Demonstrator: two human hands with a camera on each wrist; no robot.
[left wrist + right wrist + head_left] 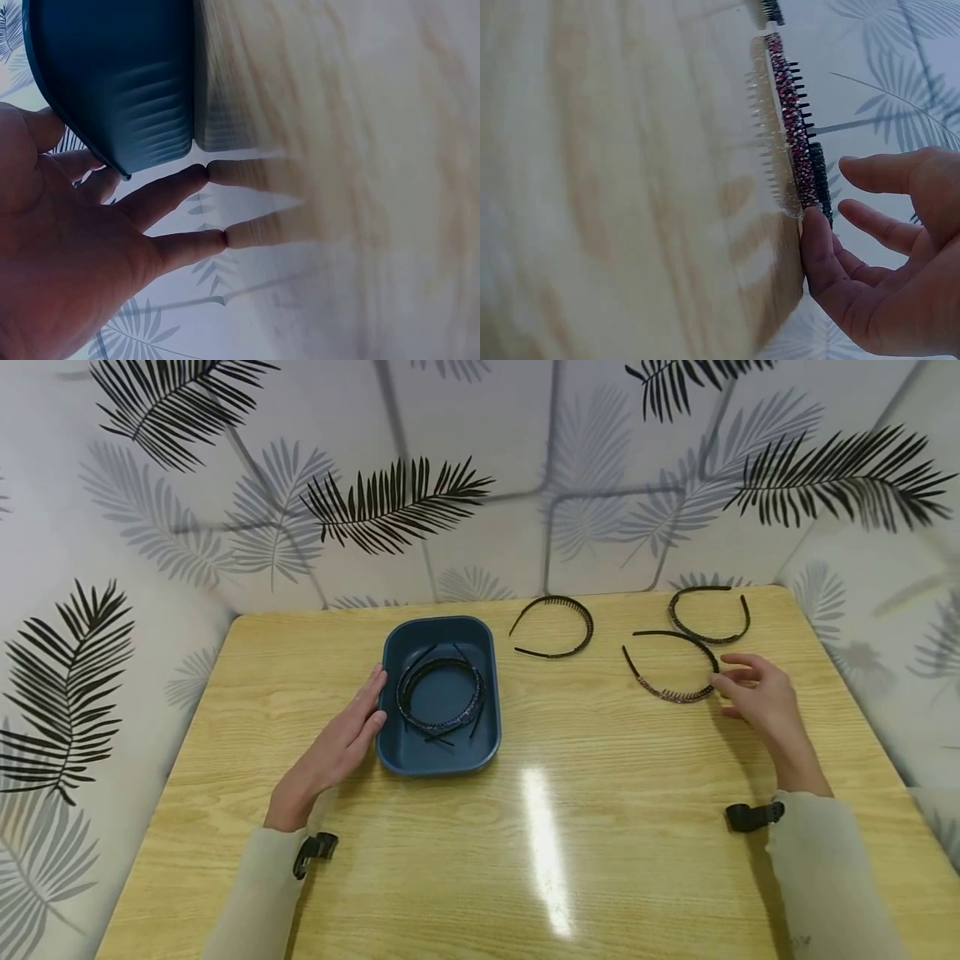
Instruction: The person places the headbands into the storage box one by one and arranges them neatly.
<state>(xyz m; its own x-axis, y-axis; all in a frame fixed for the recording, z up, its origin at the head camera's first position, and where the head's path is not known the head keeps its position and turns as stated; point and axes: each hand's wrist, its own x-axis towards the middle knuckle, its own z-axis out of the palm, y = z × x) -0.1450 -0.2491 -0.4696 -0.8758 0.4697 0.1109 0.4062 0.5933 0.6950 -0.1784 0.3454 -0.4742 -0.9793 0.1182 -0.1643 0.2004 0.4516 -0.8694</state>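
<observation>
A person's left hand point(337, 743) is steadying a blue bin point(437, 769) near the back edge of a wooden tabletop point(622, 852), left of its middle. The fingers are reaching out straight, spread in the left wrist view, with the thumb touching the bin's rim. Several dark headbands point(448, 726) are lying inside the bin, overlapping. The right hand point(763, 697) is touching a beaded, toothed headband point(678, 698) toward the tabletop's back right corner. Its fingers are curving; whether they are pinching the band, I cannot tell. A second headband point(720, 641) is lying just behind, nearer that corner, and a third headband point(589, 628) is resting by the back edge, between bin and corner. Pale sleeves point(825, 868) are covering both forearms, and a leaf-patterned covering point(517, 539) is standing behind the tabletop.
</observation>
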